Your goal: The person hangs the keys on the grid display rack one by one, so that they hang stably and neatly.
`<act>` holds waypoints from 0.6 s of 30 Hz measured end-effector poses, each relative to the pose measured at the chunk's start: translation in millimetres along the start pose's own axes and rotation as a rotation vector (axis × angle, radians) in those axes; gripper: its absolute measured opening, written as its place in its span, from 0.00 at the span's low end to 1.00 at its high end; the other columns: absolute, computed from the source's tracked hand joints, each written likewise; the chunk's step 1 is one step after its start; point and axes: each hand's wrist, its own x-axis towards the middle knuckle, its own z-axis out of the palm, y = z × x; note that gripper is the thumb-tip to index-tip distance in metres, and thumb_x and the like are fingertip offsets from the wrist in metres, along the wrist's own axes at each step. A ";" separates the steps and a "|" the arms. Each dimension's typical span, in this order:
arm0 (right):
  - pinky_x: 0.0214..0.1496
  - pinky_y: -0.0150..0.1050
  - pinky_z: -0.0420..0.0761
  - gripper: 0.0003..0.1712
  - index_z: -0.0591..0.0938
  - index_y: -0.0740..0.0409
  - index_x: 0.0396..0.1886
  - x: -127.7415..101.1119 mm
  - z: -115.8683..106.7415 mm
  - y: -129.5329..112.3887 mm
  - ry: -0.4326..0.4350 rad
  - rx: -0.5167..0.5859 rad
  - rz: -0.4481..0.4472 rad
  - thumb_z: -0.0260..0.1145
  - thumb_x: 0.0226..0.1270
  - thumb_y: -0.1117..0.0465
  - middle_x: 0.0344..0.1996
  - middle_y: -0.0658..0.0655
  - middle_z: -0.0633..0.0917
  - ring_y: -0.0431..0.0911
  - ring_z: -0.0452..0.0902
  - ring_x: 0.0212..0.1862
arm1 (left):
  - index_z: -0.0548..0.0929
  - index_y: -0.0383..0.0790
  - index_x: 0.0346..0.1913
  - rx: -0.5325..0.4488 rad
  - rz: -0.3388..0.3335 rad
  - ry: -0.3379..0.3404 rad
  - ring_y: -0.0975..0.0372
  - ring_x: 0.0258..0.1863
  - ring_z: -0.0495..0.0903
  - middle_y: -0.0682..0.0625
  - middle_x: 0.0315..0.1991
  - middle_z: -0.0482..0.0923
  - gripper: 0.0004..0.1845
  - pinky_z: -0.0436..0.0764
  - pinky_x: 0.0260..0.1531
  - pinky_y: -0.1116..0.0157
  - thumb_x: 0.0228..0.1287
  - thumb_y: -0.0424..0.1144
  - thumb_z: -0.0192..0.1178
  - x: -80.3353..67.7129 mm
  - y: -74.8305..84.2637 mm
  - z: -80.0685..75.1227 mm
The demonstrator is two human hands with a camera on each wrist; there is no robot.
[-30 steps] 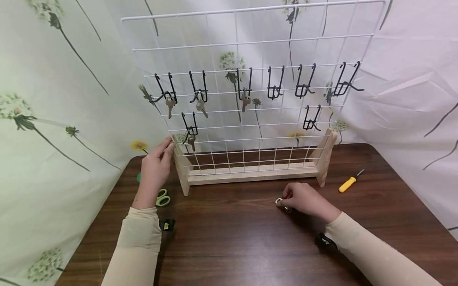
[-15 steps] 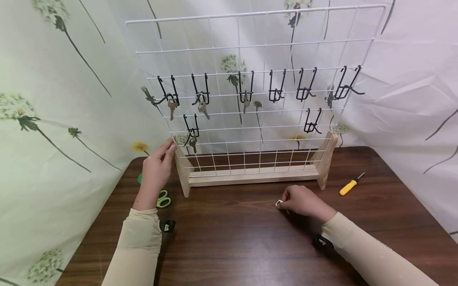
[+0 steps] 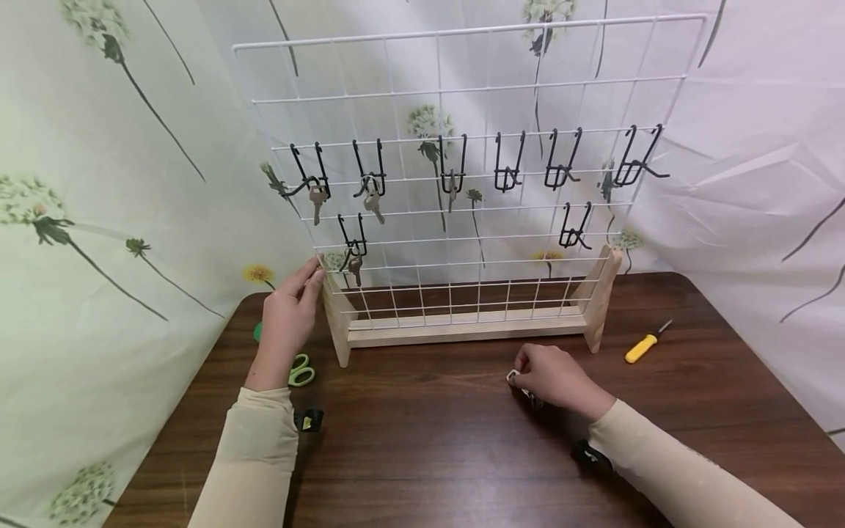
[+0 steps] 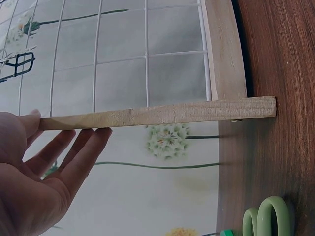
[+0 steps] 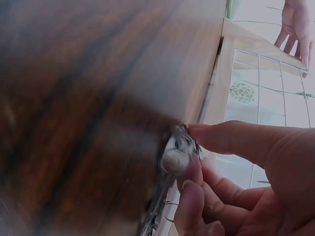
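Observation:
A white wire grid (image 3: 462, 95) stands in a wooden base (image 3: 462, 328) on the dark table (image 3: 422, 455). Black hooks (image 3: 505, 172) hang on it; several at the left carry keys (image 3: 315, 199). My left hand (image 3: 290, 312) rests with straight fingers (image 4: 74, 157) against the base's left upright (image 4: 157, 114). My right hand (image 3: 551, 378) lies on the table in front of the rack. Its thumb and fingers pinch a small silvery key (image 5: 178, 152), whose tip (image 3: 512, 376) shows at the fingertips.
Green-handled scissors (image 3: 300, 369) lie by my left wrist. A yellow-handled screwdriver (image 3: 643, 345) lies at the right of the rack. A flowered curtain hangs close behind and beside the table. The table's right edge is near the screwdriver.
My right hand has shifted slightly left and nearer on the table, still on the small key. The left hand stays on the upright. The view tilted a little.

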 end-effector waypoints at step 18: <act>0.31 0.35 0.78 0.05 0.85 0.55 0.40 2.7 1.7 -4.6 0.124 0.097 -0.099 0.71 0.65 0.64 0.30 0.50 0.88 0.38 0.77 0.27 | 0.77 0.51 0.77 0.001 0.006 0.001 0.42 0.74 0.77 0.40 0.76 0.76 0.25 0.78 0.71 0.39 0.86 0.53 0.53 0.7 -3.5 0.7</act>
